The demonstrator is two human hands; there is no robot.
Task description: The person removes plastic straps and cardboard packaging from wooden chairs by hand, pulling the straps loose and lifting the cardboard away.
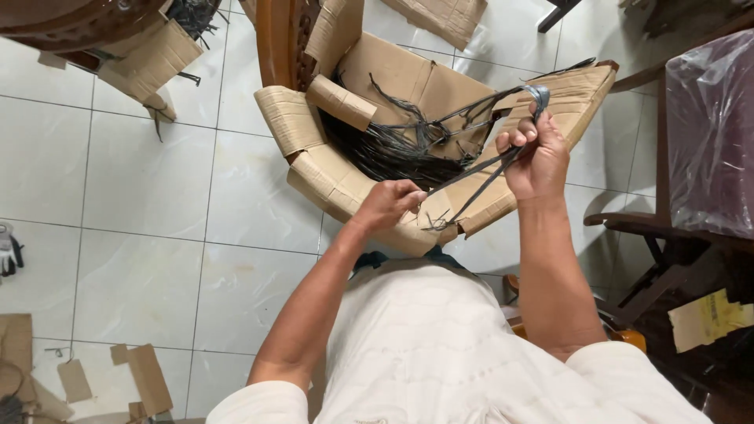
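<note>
My right hand (536,155) is raised and closed around a bunch of dark flat plastic straps (479,177), whose looped top sticks out above my fist. My left hand (388,202) pinches the same straps lower down, near their loose ends. Both hands hover over a piece of furniture wrapped in brown corrugated cardboard (330,184). A tangle of more dark straps (393,149) lies in the hollow of the cardboard, and some strands run from it up to my right fist.
White tiled floor (141,180) spreads to the left. Cardboard scraps (145,377) lie at lower left, another wrapped wooden piece (149,59) at upper left. A wooden chair with plastic-covered seat (707,133) stands on the right. A glove (9,250) rests at the left edge.
</note>
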